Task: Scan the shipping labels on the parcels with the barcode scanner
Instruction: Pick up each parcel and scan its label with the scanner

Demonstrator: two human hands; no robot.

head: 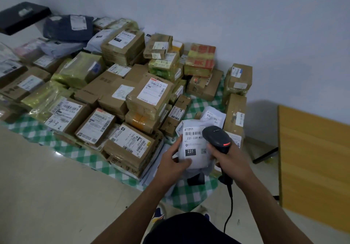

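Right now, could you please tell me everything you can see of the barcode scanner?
The barcode scanner is a black, plastic-looking handheld with a rounded head and a red light glowing on its back. The right grip curls round its handle, holding it tilted, head over the label of the white parcel. A black cable hangs from the handle's base.
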